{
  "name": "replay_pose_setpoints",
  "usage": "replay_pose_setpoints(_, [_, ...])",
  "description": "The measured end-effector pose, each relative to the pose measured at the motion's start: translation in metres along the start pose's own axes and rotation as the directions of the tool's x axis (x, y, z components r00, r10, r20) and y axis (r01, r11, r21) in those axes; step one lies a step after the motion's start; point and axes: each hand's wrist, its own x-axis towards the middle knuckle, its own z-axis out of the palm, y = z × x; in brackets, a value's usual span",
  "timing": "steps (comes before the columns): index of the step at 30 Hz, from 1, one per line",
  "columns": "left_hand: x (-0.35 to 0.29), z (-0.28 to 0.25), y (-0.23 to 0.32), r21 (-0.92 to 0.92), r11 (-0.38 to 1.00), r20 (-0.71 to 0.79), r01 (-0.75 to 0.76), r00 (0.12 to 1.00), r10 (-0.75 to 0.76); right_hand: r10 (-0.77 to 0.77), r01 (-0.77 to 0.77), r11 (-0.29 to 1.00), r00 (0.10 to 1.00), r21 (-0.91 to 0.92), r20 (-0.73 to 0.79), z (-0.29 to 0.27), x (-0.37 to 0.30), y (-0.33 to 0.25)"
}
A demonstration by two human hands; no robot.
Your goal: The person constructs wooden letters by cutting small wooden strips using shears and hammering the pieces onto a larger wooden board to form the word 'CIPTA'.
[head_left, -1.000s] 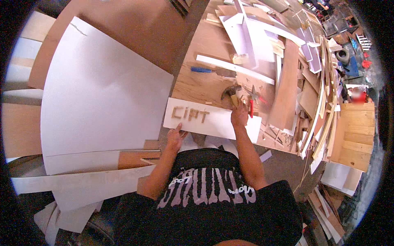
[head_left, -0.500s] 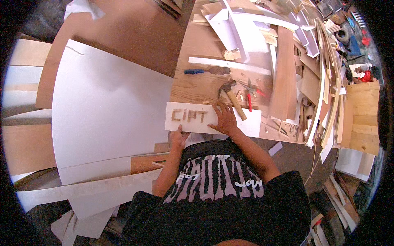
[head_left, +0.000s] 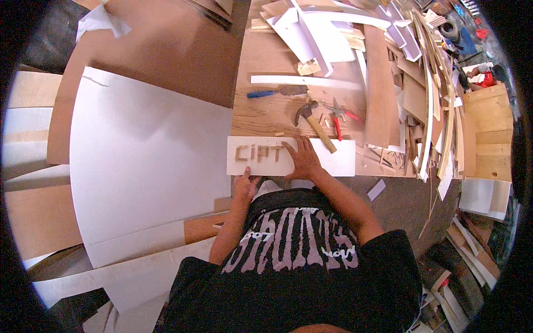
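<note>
A narrow white board (head_left: 336, 161) lies along the near edge of the wooden worktop, with small wood strips (head_left: 259, 154) set in letter shapes on its left part. My left hand (head_left: 245, 183) grips the board's near edge, thumb on top and its other fingers partly hidden below. Flat on the board, just right of the strips, my right hand (head_left: 305, 161) rests with fingers spread. Beyond it lies a claw hammer (head_left: 321, 133), its wooden handle's end close to the board. Red-handled pliers (head_left: 337, 126) sit beside the hammer. Farther left is a blue-handled tool with a dark, flat blade (head_left: 265, 94).
A large white panel (head_left: 150, 172) spreads out at left, over a brown sheet (head_left: 172, 55). Wood offcuts (head_left: 427, 83) pile up along the right side. A white strip (head_left: 305, 81) crosses the worktop. A person in red (head_left: 486, 79) is at the far right.
The whole view has shifted slightly. The board now looks more level, its right end less low than before. Both hands keep nearly the same places on it.
</note>
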Motion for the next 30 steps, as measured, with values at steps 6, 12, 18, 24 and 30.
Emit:
replay_pose_setpoints(6, [-0.011, 0.000, 0.016, -0.427, 0.902, 0.059, 0.064, 0.997, -0.043, 0.015, -0.015, 1.000, 0.999, 0.003, -0.050, -0.007, -0.008, -0.010])
replay_pose_setpoints(12, [-0.022, 0.004, 0.028, -0.074, 0.997, -0.004, -0.011, 1.000, 0.011, -0.004, 0.006, 0.999, 0.998, 0.038, -0.055, 0.006, -0.005, -0.008])
replay_pose_setpoints(18, [-0.017, -0.003, 0.027, -0.084, 0.991, 0.024, -0.108, 0.994, 0.111, -0.015, 0.015, 1.000, 0.994, -0.006, -0.106, 0.013, 0.001, -0.005])
replay_pose_setpoints(24, [-0.012, -0.021, 0.032, 0.683, 0.546, 0.241, -0.486, 0.855, 0.459, 0.053, -0.053, 0.999, 0.996, -0.005, -0.066, 0.015, 0.007, -0.007])
replay_pose_setpoints(30, [-0.026, 0.002, 0.065, 0.403, 0.913, -0.056, -0.069, 0.993, 0.100, 0.090, -0.091, 0.994, 0.996, -0.056, -0.013, 0.020, 0.004, -0.008])
